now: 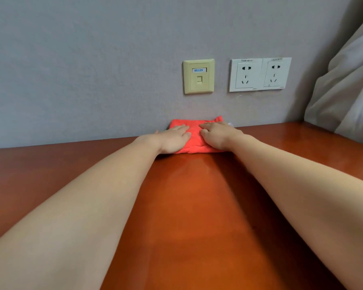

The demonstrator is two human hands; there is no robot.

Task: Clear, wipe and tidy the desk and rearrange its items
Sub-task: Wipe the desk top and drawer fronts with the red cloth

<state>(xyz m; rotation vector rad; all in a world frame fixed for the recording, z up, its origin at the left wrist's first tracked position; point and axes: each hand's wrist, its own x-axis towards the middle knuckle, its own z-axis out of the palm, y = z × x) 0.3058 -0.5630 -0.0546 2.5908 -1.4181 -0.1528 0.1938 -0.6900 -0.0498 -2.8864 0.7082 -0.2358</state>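
Cloth [194, 132], red and folded, lies at the desk's [197, 216] far edge against the wall [92, 70], probably reaching the last strip. Left hand [173, 139] and right hand [217, 136] press flat on it, fingers spread, sharing pressure for wiping.
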